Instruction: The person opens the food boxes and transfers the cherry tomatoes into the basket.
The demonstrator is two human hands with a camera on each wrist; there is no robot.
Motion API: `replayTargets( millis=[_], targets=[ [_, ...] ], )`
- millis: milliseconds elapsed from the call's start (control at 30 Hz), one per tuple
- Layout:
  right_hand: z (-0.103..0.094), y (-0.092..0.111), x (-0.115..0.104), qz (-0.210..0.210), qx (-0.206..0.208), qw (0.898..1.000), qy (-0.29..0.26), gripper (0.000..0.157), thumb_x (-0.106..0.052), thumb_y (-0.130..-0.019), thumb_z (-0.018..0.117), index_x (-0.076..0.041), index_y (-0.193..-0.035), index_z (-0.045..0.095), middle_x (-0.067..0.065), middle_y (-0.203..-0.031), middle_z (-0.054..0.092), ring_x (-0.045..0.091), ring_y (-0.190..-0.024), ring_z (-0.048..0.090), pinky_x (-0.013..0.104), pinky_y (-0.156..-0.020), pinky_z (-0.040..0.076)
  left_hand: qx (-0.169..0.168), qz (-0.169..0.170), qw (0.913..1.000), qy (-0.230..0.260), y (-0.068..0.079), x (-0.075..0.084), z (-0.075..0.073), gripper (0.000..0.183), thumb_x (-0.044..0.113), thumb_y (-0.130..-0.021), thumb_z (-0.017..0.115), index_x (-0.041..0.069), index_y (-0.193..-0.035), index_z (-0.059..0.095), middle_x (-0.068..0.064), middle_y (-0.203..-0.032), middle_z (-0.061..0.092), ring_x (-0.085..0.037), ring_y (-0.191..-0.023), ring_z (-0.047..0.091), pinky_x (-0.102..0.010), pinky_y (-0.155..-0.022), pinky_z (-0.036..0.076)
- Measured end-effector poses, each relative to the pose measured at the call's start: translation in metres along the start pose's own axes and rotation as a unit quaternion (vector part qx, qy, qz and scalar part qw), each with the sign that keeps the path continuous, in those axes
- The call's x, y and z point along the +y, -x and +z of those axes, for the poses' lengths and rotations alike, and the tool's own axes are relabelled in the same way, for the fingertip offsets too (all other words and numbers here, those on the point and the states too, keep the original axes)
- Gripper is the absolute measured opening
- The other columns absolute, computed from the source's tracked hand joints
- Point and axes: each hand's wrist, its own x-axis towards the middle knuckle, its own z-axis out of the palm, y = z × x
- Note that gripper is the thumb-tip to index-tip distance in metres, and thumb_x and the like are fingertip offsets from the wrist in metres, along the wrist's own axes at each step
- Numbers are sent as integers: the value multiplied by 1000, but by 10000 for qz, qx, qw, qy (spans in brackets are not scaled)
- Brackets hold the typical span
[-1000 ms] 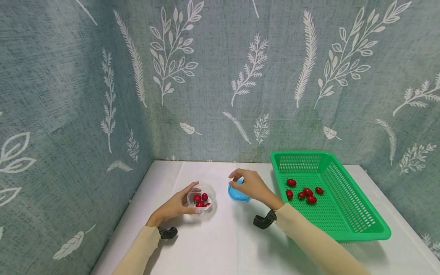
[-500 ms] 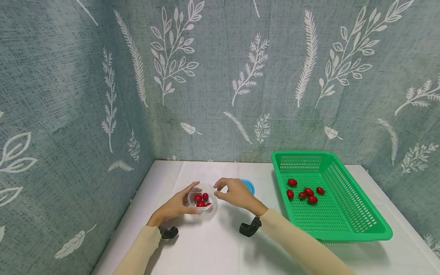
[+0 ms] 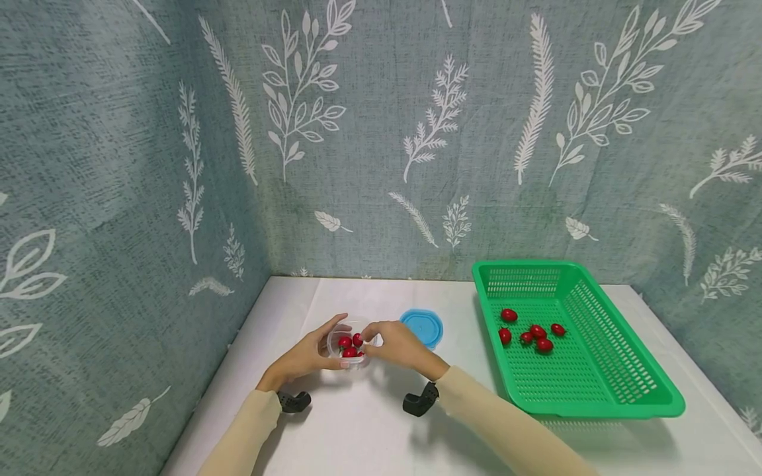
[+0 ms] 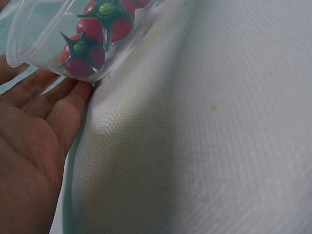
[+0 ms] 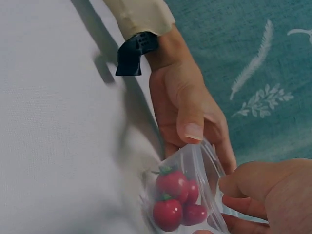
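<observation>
Left hand (image 3: pixel 305 355) clasps the clear tub (image 4: pixel 46 39) — upright, mouth up; right hand (image 3: pixel 397 342) — grip unclear.

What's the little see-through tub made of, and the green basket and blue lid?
Clear tub: probably thin, smooth plastic; it's shiny and the tomatoes show through. Green basket: looks like hard moulded plastic, slightly glossy, with neat rows of holes. Blue lid: likely plastic too, smooth with moulded ridges, but I can't tell how bendy.
</observation>
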Motion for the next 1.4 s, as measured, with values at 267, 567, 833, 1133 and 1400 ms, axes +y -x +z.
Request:
replayTargets(
  millis=[267, 567, 833, 1133, 1400],
  targets=[
    [9, -5, -1, 192, -161, 9997, -22, 22, -17, -96, 71, -5, -114, 75, 6, -109, 75, 17, -83, 72, 28, -75, 55, -59, 35, 10000, -6, -1, 3, 0, 107, 19, -86, 86, 13, -166, 15, -18, -159, 37, -33, -139, 47, -38, -108, 45],
    [14, -7, -6, 524, -572, 9969, -106, 24, -26, -101, 67, -8, -115, 77, -1, -101, 75, 8, -49, 61, 23, -55, 48, -34, -52, 10000, 23, -1, 4, 0, 108, 20, -86, 86, 18, -167, 15, -13, -160, 37, -29, -139, 47, -41, -107, 44],
    [10, -10, -11, 404, -861, 9937, 589, 28, -30, -104, 61, -11, -112, 79, -3, -102, 75, 6, -79, 61, 26, -68, 50, -43, 6, 10000, -4, -1, 5, 0, 108, 19, -86, 86, 17, -166, 15, -15, -160, 37, -29, -138, 47, -39, -106, 44],
    [8, -12, -12, 482, -1220, 9886, 743, 37, -33, -107, 53, -9, -87, 75, -8, -60, 49, 8, -49, 46, 23, -47, 37, -78, -71, 9999, 99, 1, 6, 0, 109, 19, -86, 87, 18, -167, 14, -14, -160, 36, -30, -137, 49, -35, -104, 46],
    [8, -11, -13, 753, -1373, 9870, 366, 29, -34, -107, 55, -13, -100, 74, -4, -59, 51, 12, -38, 51, 24, -42, 46, 2, -125, 9999, 6, 2, 6, 2, 107, 20, -86, 87, 19, -167, 16, -12, -160, 38, -28, -138, 48, -48, -109, 41]
  ],
)
